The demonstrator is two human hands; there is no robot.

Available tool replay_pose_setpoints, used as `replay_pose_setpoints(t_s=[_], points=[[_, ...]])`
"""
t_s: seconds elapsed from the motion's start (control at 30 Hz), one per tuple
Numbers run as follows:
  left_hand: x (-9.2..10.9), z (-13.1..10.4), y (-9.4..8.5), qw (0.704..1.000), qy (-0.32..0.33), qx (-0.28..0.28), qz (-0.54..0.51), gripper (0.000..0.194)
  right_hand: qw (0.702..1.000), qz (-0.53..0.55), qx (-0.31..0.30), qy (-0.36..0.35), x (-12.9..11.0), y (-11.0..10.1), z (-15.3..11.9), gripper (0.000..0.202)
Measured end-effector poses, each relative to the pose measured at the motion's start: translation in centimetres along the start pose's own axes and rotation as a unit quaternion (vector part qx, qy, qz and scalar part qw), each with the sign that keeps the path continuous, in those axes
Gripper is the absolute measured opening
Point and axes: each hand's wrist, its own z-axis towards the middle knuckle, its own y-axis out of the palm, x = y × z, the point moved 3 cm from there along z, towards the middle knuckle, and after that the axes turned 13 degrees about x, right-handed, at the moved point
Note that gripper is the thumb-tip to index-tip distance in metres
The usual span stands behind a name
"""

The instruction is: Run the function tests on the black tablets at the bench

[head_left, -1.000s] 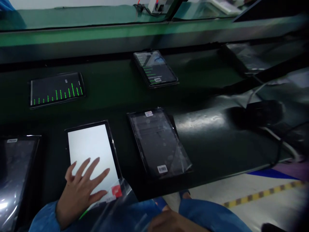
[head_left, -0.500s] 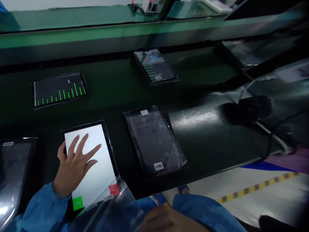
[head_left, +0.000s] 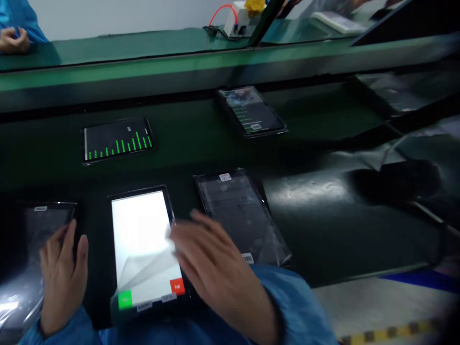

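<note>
A tablet with a bright white screen [head_left: 140, 230] lies near the front edge, with a green and a red square at its lower corners. Clear film covers its lower part. My right hand [head_left: 219, 268] is over its right edge, blurred, fingertips at the film; what they hold, if anything, is hard to make out. To the left, my left hand [head_left: 63, 268] has its fingers apart over the right edge of a dark tablet [head_left: 36, 239] and holds nothing. Another dark film-covered tablet [head_left: 237, 206] lies partly behind my right hand.
Farther back lie a tablet with green bars [head_left: 115, 141] and a tablet with green lines [head_left: 253, 110]. A dark device with cables [head_left: 406, 179] is on the right. Beyond the green ledge [head_left: 143, 72], another person's hands [head_left: 14, 40] show at the upper left.
My left hand has moved left, off the white screen. My right hand has risen from the bottom edge to the white tablet's right side. The film now lies flatter over that tablet's lower part.
</note>
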Motion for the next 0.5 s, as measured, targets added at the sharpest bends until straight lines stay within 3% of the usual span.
replay_pose_setpoints(t_s=[0.07, 0.1, 0.2, 0.3, 0.37, 0.43, 0.5], points=[[-2.0, -1.8, -0.3, 0.991, -0.097, -0.072, -0.049, 0.079, 0.990, -0.091, 0.106, 0.020, 0.0, 0.9, 0.9, 0.027], [-2.8, -2.9, -0.4, 0.978, -0.160, -0.109, -0.073, 0.079, 0.987, -0.106, 0.123, 0.017, -0.2, 1.6, 0.8, 0.029], [-4.7, -6.0, -0.6, 0.924, -0.299, -0.195, -0.136, 0.076, 0.994, -0.026, 0.038, -0.097, -1.6, 4.3, -1.2, 0.027], [-5.5, -7.7, -0.5, 0.900, -0.328, -0.219, -0.187, 0.069, 0.967, 0.078, -0.113, -0.215, -3.2, 7.5, -4.8, 0.037], [-5.7, -8.0, -0.2, 0.900, -0.319, -0.213, -0.205, 0.066, 0.959, 0.112, -0.153, -0.212, -3.5, 8.6, -6.2, 0.039], [-5.6, -8.1, 0.2, 0.903, -0.304, -0.219, -0.212, 0.067, 0.970, 0.131, -0.114, -0.170, -3.1, 8.2, -6.3, 0.035], [-5.5, -8.3, 0.6, 0.898, -0.303, -0.238, -0.212, 0.069, 0.987, 0.132, -0.041, -0.084, -1.5, 6.7, -5.8, 0.031]])
